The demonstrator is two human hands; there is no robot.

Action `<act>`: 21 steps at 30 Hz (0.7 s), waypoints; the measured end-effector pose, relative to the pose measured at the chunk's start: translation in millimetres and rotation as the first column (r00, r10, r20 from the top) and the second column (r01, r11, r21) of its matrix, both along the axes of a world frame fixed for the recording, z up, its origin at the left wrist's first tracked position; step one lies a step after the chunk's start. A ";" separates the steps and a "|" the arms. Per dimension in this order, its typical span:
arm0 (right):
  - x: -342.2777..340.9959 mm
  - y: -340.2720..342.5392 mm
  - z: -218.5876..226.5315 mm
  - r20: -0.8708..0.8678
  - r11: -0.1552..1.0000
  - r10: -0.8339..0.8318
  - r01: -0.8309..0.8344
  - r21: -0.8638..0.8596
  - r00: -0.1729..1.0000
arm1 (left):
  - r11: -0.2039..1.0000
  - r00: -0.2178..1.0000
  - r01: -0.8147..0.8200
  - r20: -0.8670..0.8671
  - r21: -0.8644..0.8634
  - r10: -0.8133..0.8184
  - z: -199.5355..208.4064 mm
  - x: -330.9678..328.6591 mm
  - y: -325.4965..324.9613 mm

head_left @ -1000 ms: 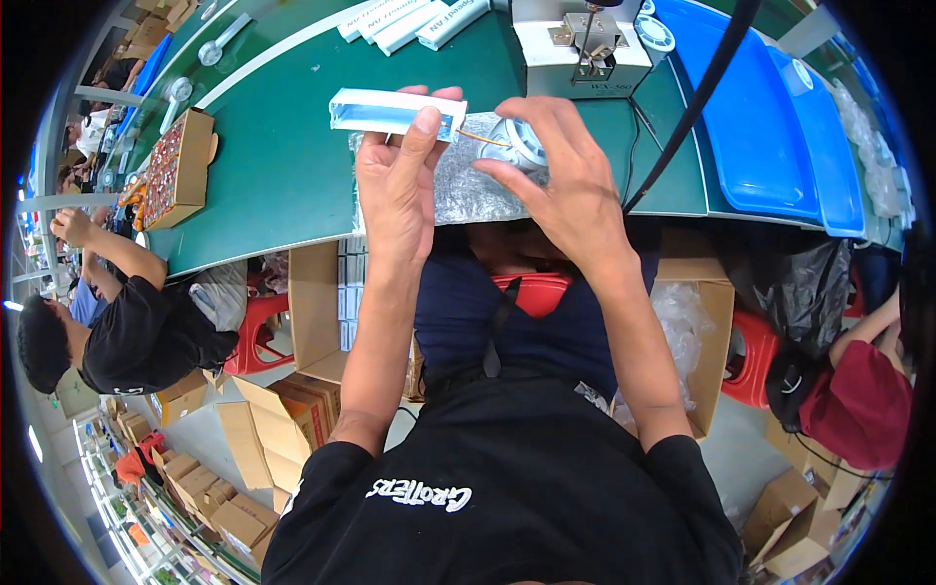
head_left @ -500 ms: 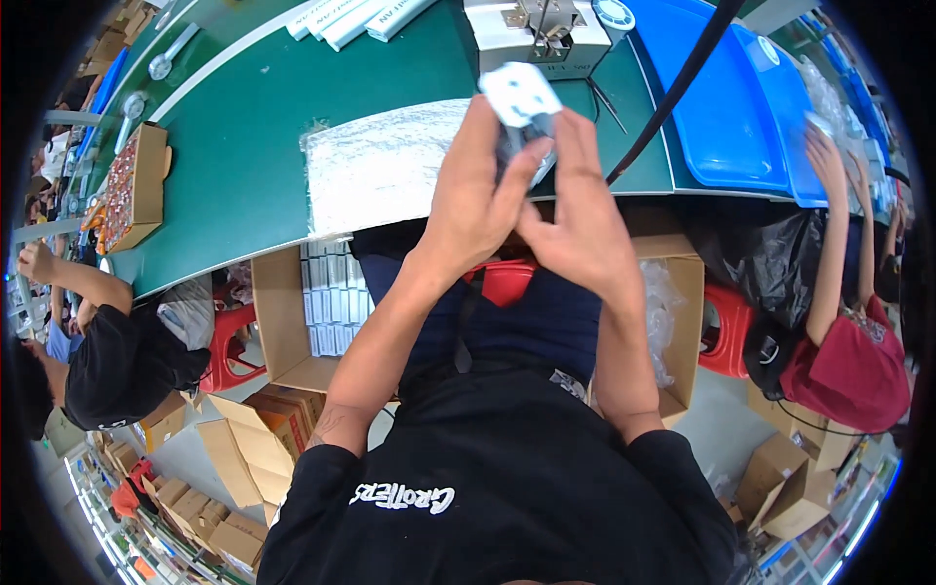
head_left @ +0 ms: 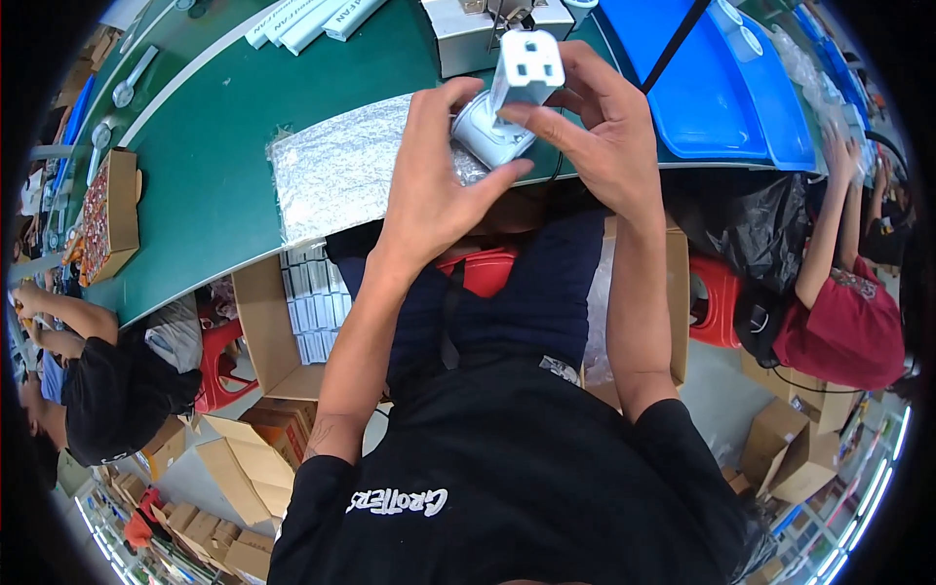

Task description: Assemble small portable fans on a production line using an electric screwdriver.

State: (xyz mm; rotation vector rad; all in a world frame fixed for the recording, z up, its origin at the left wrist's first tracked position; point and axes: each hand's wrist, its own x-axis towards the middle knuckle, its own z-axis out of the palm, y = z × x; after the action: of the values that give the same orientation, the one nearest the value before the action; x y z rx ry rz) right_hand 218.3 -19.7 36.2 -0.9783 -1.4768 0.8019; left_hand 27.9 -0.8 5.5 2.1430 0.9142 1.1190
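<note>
We hold a white plug adapter (head_left: 507, 102) in both hands at 12 o'clock, above the green desk (head_left: 210, 190). Our left hand (head_left: 439, 185) clamps its rounded body; our right hand (head_left: 595, 127) pinches its square end. A silver foil sheet (head_left: 336, 175) lies beyond, at 11 o'clock.

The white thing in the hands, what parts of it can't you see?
Head view, the only one:
- White part: its lower side is hidden by the left hand and its thumb.
- White box: its base is covered by the right hand.
- How the two join: hidden between the fingers.
- Grey machine behind: cut off by the top edge.
</note>
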 end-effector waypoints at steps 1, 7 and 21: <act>-3.4 1.7 -0.6 -0.018 0.999 -0.035 0.035 0.008 0.999 | 0.996 0.994 0.007 0.106 -0.083 0.002 -2.7 -0.7 1.1; -2.9 2.9 -3.0 0.071 0.998 -0.040 0.037 0.052 0.997 | 0.970 0.974 0.100 0.222 -0.221 -0.050 -3.3 -12.1 12.5; 0.7 4.8 -4.0 0.035 0.998 0.049 -0.050 0.028 0.998 | 0.988 0.976 0.095 0.206 -0.124 -0.068 -5.9 -4.2 12.0</act>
State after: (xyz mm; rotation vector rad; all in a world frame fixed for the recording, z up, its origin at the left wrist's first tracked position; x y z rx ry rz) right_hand 219.0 -14.9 32.2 -0.9413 -1.5433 0.8001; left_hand 23.8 11.3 -0.3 1.9025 0.7784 1.1746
